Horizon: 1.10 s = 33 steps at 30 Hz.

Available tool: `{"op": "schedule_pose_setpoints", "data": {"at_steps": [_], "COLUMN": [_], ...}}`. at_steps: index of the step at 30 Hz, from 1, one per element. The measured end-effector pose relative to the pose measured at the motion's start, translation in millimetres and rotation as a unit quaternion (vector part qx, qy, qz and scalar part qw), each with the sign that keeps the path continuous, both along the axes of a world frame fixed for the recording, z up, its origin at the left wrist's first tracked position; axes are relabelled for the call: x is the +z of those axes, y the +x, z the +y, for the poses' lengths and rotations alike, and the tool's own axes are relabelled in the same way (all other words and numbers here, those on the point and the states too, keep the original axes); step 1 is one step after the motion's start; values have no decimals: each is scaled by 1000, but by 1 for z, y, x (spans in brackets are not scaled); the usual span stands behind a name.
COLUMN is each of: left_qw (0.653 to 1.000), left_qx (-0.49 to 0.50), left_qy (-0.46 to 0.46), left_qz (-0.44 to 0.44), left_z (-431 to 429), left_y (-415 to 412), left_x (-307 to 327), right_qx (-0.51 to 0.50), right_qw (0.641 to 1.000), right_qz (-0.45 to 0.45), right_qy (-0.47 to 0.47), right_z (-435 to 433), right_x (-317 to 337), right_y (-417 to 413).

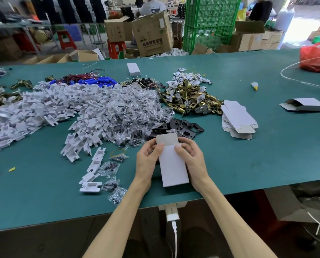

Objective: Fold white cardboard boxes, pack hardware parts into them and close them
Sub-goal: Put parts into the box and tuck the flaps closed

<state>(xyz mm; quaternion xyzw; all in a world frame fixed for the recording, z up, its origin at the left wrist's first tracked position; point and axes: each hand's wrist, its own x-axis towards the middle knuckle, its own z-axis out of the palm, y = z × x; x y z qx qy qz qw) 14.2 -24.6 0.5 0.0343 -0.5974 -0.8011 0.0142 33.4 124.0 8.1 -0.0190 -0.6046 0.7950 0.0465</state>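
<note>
Both hands hold one white cardboard box (pixel 174 165) just above the desk (pixel 267 155): left hand (pixel 148 161) and right hand (pixel 191 161) curl round its sides, thumbs near the raised flap (pixel 167 139), apparently unfolded.

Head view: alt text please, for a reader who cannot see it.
A white box, top flap open, is held between the left grip and right grip over a green table. Behind it lie heaps of white plastic trays, clear bags of small parts, brass latches, black plates and flat box blanks.
</note>
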Motion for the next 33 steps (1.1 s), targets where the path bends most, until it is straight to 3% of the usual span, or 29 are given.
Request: {"op": "schedule_pose_setpoints", "data": {"at_steps": [7, 21, 33], "left_qw": [997, 987, 989], "left_qx": [-13, -1, 0], "left_qy": [-37, -142, -130], "left_qz": [59, 70, 71], "left_z": [-1, 6, 3], "left_y": [3, 7, 6], "left_x": [1, 4, 1], "right_qx": [12, -15, -18], "right_qw": [999, 996, 996], "right_qz": [14, 1, 17], "right_qy": [34, 83, 84], "right_z": [1, -1, -2], "right_x": [-1, 0, 3], "right_y": [2, 3, 6]}}
